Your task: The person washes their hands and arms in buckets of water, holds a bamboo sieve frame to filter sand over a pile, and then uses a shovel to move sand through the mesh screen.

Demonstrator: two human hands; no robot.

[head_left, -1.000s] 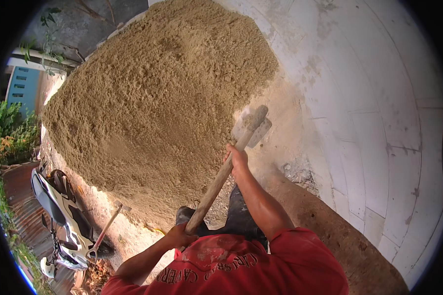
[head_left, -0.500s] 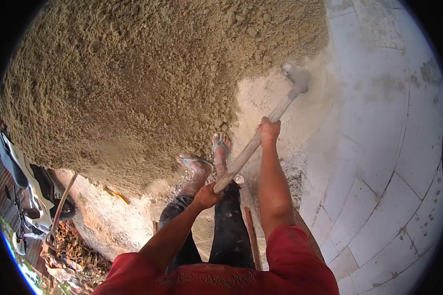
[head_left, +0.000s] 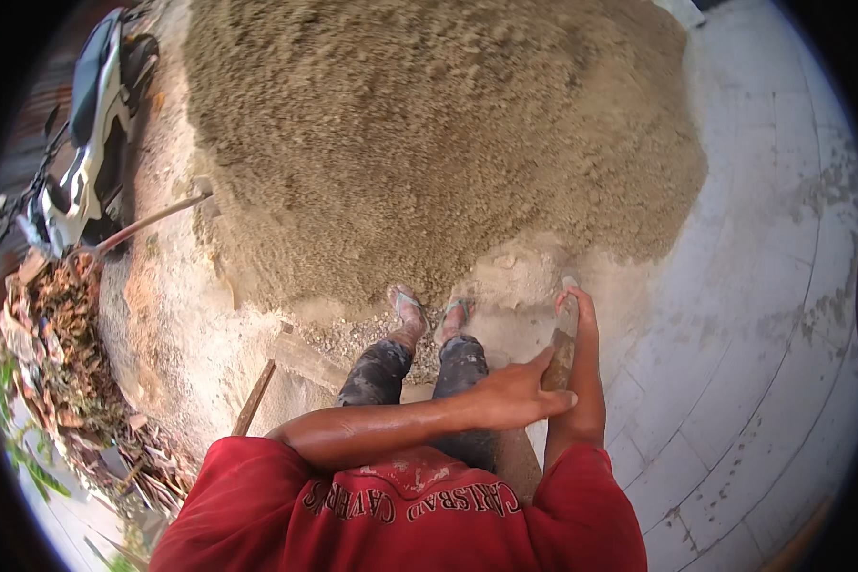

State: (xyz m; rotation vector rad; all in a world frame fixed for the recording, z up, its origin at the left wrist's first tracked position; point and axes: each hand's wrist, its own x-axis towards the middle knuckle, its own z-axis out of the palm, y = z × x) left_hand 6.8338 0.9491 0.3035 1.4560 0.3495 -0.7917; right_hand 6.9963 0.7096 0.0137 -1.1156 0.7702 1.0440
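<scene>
A hoe's wooden handle (head_left: 562, 357) points away from me on my right side, dusty and foreshortened. My right hand (head_left: 579, 307) grips it at the far end, forearm reaching forward. Across my body comes my left arm, and my left hand (head_left: 522, 393) is around the near part of the handle, thumb and forefinger spread on either side. The hoe's head is hidden or lost in the dust beyond my right hand. Just past it lies a pale powdery heap (head_left: 520, 272) at the edge of a large brown sand pile (head_left: 429, 133).
My sandalled feet (head_left: 456, 315) stand at the pile's near edge. Pale paving slabs (head_left: 753, 334) run along the right. To the left are a parked motorbike (head_left: 91, 124), another long-handled tool (head_left: 157, 219), wooden pieces (head_left: 255, 398) and a heap of dry leaves (head_left: 62, 353).
The hoe has been drawn back toward my right side from the pale heap. My left hand has crossed from between my knees to the right. The view has shifted.
</scene>
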